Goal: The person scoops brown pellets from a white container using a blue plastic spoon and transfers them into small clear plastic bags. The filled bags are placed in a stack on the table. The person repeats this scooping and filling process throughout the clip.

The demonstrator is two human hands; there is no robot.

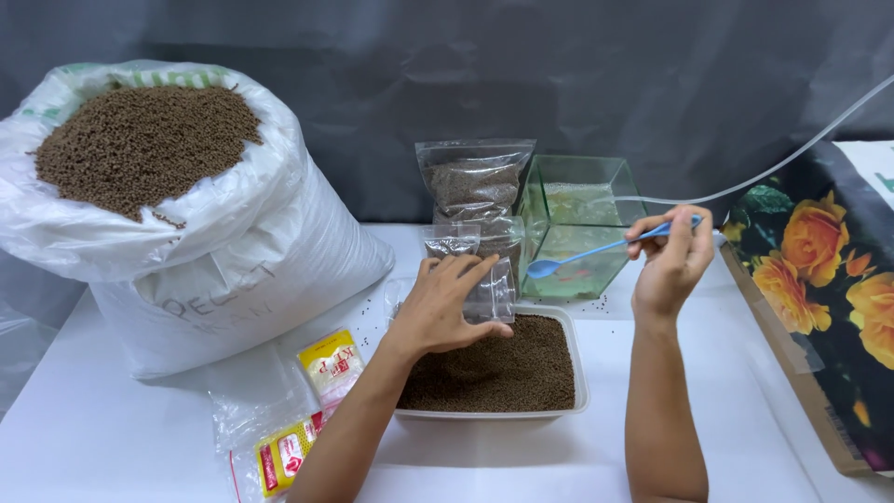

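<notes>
Brown pellets fill a white tray (579, 373) on the desk (652, 456). The left hand (445, 303) pinches a small clear bag (484, 279) upright over it, catching spills; the right hand (672, 261) grips a blue spoon (596, 250), bowl toward the bag.

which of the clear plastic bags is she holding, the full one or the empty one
The empty small clear bag, pinched by the left hand over the white tray. The pellet-filled clear bag stands untouched behind it, beside the glass tank.
</notes>
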